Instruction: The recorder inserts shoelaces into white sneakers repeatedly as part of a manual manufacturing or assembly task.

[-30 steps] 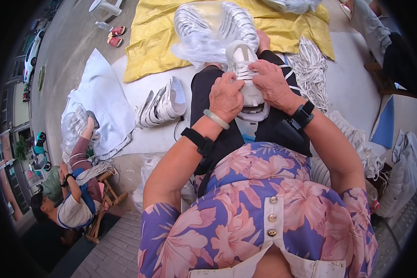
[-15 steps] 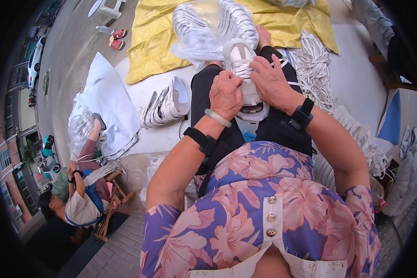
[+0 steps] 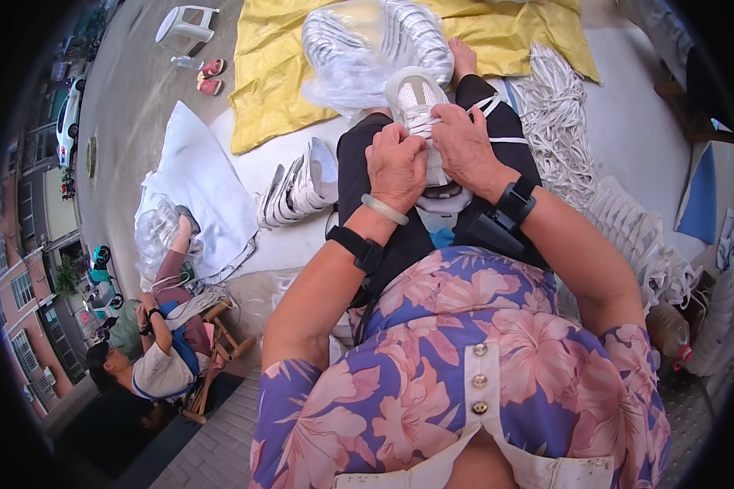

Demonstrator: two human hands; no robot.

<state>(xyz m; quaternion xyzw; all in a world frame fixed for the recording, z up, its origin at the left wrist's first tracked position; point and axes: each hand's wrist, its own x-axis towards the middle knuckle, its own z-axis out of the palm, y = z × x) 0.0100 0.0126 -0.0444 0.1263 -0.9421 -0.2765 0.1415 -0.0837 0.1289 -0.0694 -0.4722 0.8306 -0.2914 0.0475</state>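
We note white sneaker on lap — left hand and right hand both pinching its laces. Lacing looks partway done; upper eyelets hidden, remainder unclear.

Both hands cover the sneaker's laced middle.

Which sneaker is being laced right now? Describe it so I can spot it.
Start at the yellow sheet spread on the ground, then come down to the person's black-trousered lap. The white sneaker lies there under the left hand and right hand; the other sneakers lie untouched on the ground.
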